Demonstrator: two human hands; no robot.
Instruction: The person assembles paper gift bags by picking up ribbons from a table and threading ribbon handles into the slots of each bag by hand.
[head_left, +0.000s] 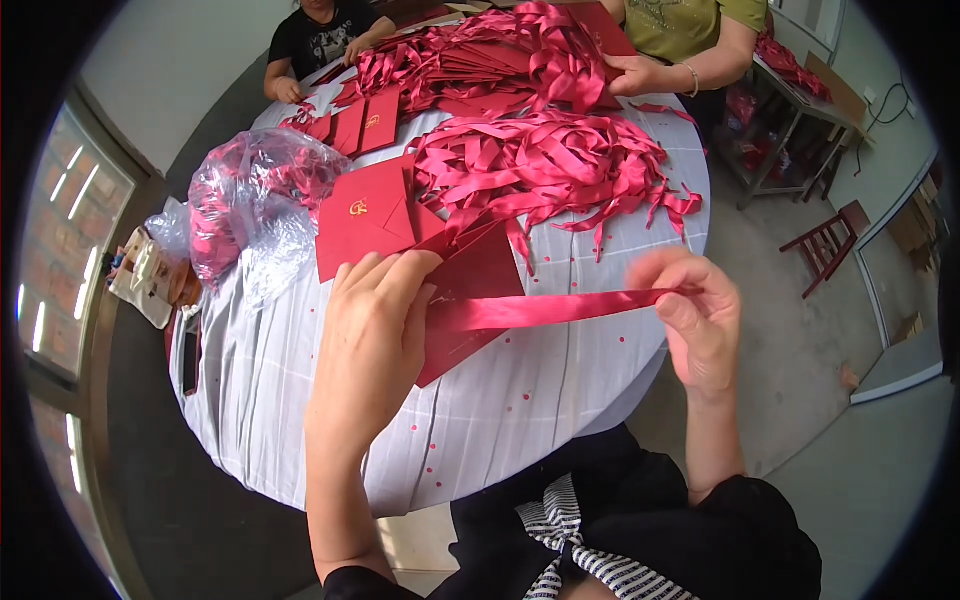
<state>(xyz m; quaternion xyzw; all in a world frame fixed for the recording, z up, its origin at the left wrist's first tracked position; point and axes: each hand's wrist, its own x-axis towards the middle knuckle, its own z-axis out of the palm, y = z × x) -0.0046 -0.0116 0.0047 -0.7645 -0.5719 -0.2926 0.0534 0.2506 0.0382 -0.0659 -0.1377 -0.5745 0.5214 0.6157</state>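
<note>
A red paper bag [485, 275] is in my left hand [372, 325], whose fingers wrap over its near side and hide part of it. From the bag a flat pinkish-red ribbon [560, 309] stretches tight to the right. Its free end is pinched between the thumb and fingers of my right hand [702, 325], slightly blurred. Just beyond my left hand lie more flat red bags [365, 205], one with a gold emblem. A loose heap of ribbons [560, 165] lies on the table behind the held bag.
The round table [270, 420] wears a pale cloth dotted with small red discs. A clear plastic sack [255, 200] of red material stands at the left. Two people sit or stand across, beside a large pile of ribboned bags [470, 60]. A red stool [825, 245] is on the floor at right.
</note>
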